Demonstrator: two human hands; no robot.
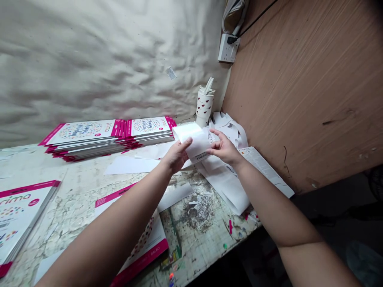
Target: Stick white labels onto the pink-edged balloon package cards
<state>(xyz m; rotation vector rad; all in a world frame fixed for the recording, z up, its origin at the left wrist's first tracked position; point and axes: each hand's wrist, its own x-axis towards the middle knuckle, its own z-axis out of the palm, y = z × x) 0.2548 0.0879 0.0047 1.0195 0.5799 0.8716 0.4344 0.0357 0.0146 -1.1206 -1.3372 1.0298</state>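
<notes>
The person's left hand (176, 155) and right hand (223, 148) hold a curled white paper sheet (194, 139) above the back of the bench (197, 235), near the corner; a small printed label with barcode (200, 157) shows at its lower edge, but the print is too small to read. The left grip is closed on the sheet, with the fingers lying over it; the right fingers press at its other side, and I cannot tell if they pinch it, because the paper hides the thumb.

Just behind the sheet stands a white cup with red hearts (205, 107); white paper strips (209, 85) stick out from it, and the rim hides how deep they go. Loose paper offcuts (229, 129) are heaped in the corner, touching the plywood wall (302, 91); a long white strip (224, 187) lies under the right hand. Two stacks of pink-edged printed cards (86, 135) sit to the left; one more card (143, 243) is partly hidden under the left forearm, and another (20, 215) is cut off by the frame.
</notes>
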